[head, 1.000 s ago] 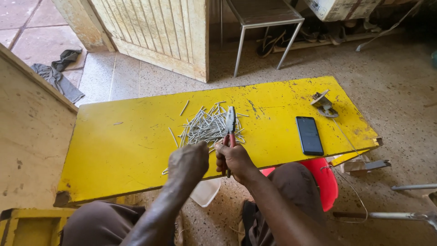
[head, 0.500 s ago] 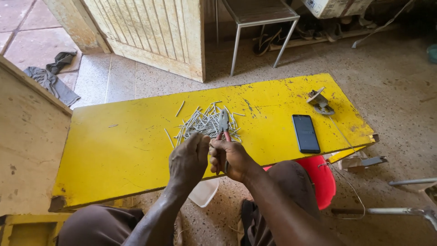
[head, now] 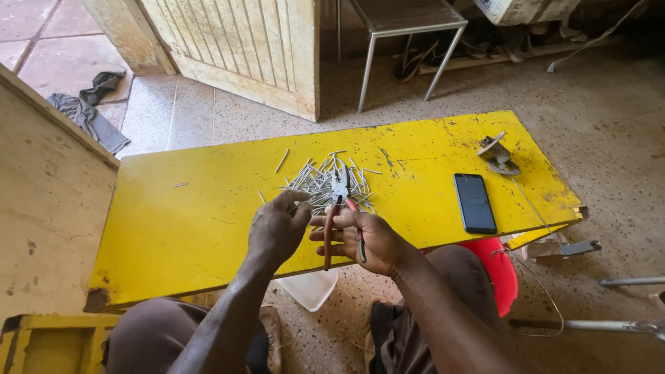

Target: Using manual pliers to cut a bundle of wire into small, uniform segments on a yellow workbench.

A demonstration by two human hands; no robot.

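Pliers (head: 341, 208) in right hand (head: 364, 239) | left hand (head: 277, 225) beside, perhaps pinching wire piece

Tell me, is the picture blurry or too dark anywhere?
Head view: bright daylight keeps the yellow board, pliers and pile of metal pieces sharp, no glare; top right under the metal stool lies in shadow; the edges bend slightly.

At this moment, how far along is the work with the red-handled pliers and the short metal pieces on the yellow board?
Done: a pile of short pale metal pieces lies on the yellow board, a few strays apart. In hand: the right hand grips red-handled pliers; the left hand pinches one piece near their jaws. What remains cannot be judged: no uncut stock is clearly visible.
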